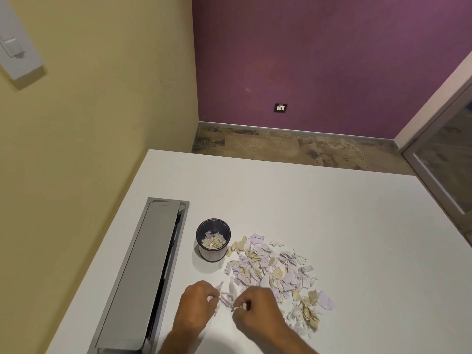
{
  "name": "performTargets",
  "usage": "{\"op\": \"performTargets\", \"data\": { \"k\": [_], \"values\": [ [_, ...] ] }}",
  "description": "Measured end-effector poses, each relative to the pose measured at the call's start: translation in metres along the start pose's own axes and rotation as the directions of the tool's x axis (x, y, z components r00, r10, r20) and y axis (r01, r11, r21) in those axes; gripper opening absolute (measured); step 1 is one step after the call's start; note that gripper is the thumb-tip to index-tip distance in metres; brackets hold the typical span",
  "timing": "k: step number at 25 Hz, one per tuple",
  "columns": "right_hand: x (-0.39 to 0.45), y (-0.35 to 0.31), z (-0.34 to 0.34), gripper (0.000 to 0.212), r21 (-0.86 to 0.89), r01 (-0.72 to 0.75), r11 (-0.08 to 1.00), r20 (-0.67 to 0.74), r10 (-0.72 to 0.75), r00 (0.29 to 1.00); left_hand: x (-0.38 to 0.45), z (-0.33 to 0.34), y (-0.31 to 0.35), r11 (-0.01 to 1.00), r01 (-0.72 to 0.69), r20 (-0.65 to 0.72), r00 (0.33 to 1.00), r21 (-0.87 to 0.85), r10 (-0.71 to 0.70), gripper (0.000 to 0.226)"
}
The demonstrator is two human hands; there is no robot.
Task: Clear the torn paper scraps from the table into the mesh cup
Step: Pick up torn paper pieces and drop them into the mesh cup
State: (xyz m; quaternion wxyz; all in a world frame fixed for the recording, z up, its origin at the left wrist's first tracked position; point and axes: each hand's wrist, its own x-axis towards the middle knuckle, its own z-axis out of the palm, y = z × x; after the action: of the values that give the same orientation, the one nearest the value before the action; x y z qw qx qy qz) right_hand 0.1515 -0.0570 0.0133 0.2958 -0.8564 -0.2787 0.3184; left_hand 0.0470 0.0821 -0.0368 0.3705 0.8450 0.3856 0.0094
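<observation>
- Task partly done: some torn scraps already in mesh cup (213, 240), well under half full.
- Bulk remaining: paper scraps (278, 274) spread beyond and right of right hand (255, 309); too many to count.
- Left hand (196, 302) and right hand both pinched narrow on a few scraps (227, 297) between them.
- One cup, just beyond left hand; two hands; one table (332, 200).

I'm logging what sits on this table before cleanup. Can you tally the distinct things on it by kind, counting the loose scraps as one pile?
Mesh cup, some scraps already inside: 1
Pile of torn paper scraps: 1
Grey cable-tray lid set into the white table: 1
Hands at the pile's near edge: 2, left hand and right hand
Total: 5
</observation>
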Motion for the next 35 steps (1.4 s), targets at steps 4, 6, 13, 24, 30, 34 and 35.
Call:
{"op": "performTargets", "data": {
  "k": [4,6,13,24,30,34,35],
  "values": [
    [0.004,-0.031,-0.041,0.018,0.410,-0.057,0.910,0.031,0.048,0.998,-0.013,0.001,-0.002,0.982,0.073,-0.043,0.996,-0.174,-0.081,0.009],
    [0.017,-0.053,-0.063,0.015,0.459,0.030,0.888,0.006,-0.036,0.999,-0.020,0.000,-0.002,0.963,0.107,-0.050,0.991,-0.248,-0.124,0.015],
    [0.096,-0.111,-0.070,0.010,0.183,0.225,0.957,-0.114,-0.207,0.972,-0.024,-0.026,0.012,0.926,0.053,-0.119,0.987,-0.373,-0.105,0.017],
    [0.089,-0.067,-0.054,0.021,0.041,0.209,0.977,-0.265,-0.191,0.945,0.064,-0.092,0.078,0.955,-0.168,-0.309,0.947,-0.244,0.087,0.012],
    [0.032,0.002,-0.043,0.017,0.007,0.094,0.996,-0.167,-0.092,0.982,0.088,-0.081,0.076,0.979,-0.158,-0.009,0.987,0.130,0.161,0.018],
    [-0.006,0.031,-0.030,0.020,-0.173,0.049,0.984,-0.162,-0.078,0.984,0.073,-0.072,0.070,0.854,-0.447,-0.202,0.840,0.267,0.503,0.022],
    [-0.014,0.036,-0.027,0.024,-0.254,0.058,0.965,-0.145,-0.097,0.985,0.066,-0.069,0.067,0.798,-0.532,-0.211,0.778,0.283,0.592,0.025]
  ]
}}
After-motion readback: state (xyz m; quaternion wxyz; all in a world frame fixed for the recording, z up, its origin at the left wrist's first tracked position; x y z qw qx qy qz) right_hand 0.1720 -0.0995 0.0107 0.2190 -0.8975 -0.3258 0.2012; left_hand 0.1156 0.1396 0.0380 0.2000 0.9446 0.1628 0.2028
